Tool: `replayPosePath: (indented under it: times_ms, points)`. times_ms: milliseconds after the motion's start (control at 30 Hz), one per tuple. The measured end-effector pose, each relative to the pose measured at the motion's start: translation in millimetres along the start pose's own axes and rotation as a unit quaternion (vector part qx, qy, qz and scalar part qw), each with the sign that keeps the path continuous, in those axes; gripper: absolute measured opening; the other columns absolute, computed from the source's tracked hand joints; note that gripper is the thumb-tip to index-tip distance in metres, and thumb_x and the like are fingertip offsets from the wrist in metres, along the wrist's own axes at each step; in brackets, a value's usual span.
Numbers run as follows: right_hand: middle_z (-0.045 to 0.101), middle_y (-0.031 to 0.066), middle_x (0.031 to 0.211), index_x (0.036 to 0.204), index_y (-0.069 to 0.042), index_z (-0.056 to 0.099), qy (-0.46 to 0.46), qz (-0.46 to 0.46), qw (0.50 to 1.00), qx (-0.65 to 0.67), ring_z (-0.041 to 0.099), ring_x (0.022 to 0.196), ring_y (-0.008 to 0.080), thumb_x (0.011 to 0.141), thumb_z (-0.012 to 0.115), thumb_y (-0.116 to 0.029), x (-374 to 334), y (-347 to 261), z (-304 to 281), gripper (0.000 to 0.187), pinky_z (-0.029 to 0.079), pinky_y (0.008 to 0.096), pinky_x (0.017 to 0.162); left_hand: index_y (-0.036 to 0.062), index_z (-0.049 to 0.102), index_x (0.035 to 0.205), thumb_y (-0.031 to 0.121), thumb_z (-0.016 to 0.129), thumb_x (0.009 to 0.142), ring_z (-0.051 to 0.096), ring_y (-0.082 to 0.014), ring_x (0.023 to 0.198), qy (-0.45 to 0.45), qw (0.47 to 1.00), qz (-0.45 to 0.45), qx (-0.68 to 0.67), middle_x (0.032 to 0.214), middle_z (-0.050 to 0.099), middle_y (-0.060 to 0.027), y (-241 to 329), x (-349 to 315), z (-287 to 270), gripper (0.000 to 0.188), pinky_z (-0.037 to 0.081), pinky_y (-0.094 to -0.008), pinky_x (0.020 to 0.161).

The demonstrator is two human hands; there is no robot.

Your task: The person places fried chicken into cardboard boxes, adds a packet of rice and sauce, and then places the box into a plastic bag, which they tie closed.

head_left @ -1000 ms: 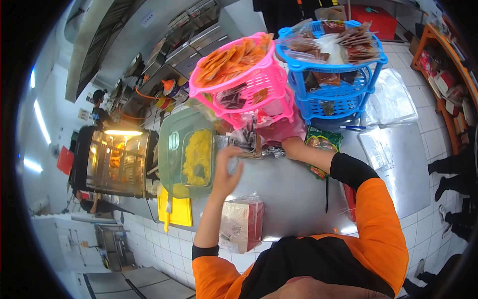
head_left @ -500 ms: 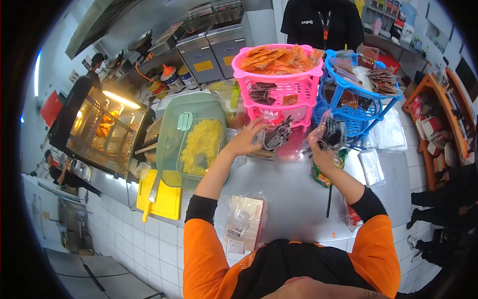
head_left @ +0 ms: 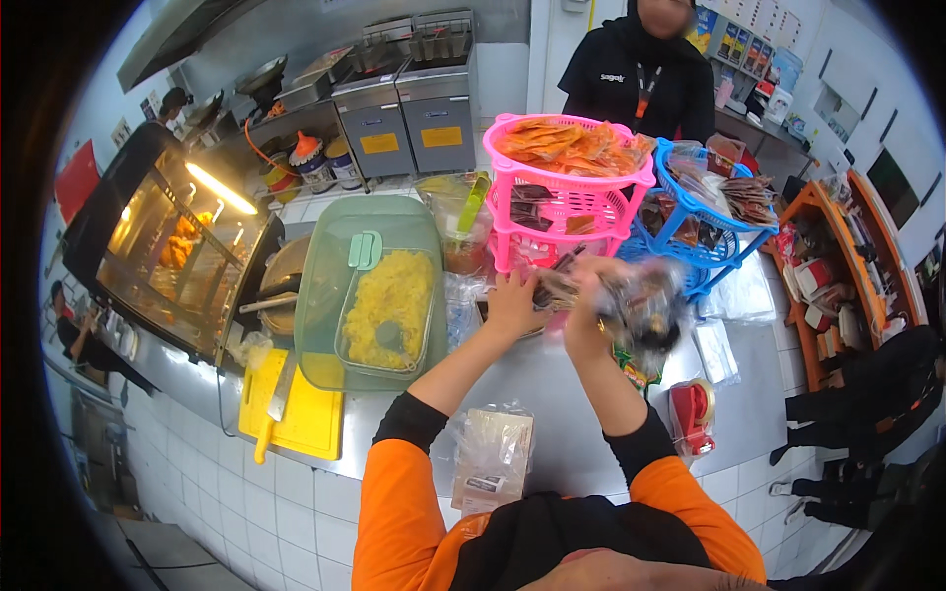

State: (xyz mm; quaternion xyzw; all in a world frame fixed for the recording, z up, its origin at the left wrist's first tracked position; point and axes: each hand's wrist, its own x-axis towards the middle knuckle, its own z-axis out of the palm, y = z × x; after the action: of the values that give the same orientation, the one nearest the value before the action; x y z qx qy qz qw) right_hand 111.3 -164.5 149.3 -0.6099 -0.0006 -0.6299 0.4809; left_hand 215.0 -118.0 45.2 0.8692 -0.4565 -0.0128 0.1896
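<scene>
My left hand [head_left: 516, 303] is bent over the near side of a bundle of thin dark sticks or sachets [head_left: 560, 282], in front of the pink tiered basket [head_left: 572, 177]. What its curled fingers grip is hidden. Close beside it, my right hand [head_left: 589, 313] is closed on a clear plastic bag [head_left: 648, 303] with dark contents, smeared by motion. Orange packets [head_left: 552, 146] fill the pink basket's top tier. To its right, a blue tiered basket [head_left: 714, 202] holds dark and clear packets. Under the bag lies a green packet [head_left: 639, 370], partly covered.
Left of my hands stands a green tub [head_left: 323, 325] with a container of yellow food [head_left: 394, 305]. A knife [head_left: 274, 404] rests on a yellow cutting board [head_left: 315, 424]. A red tape dispenser [head_left: 693, 419] and a wrapped brown package [head_left: 495, 448] lie nearer me. A person [head_left: 631, 79] stands opposite.
My right hand has swung left with the plastic bag toward my left hand. My left hand has moved down and right, its fingers now curled. The view has shifted, showing more of the person opposite.
</scene>
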Motion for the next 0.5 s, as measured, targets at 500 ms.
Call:
replayPosePath:
  times_ms: [500]
  points:
    - [0.060, 0.0076, 0.094, 0.112, 0.001, 0.049, -0.015, 0.247, 0.960, -0.132, 0.056, 0.084, 0.0139, 0.075, 0.072, -0.008, -68.8, 105.1, -3.1, 0.044, 0.046, 0.0281, 0.077, 0.0048, 0.050, 0.115, 0.027, 0.067, 0.063, 0.043, -0.0343, 0.107, 0.091, 0.995, 0.027, -0.039, 0.110, 0.048, -0.0139, -6.5, -8.8, 10.8, 0.058, 0.040, -0.0490, 0.073]
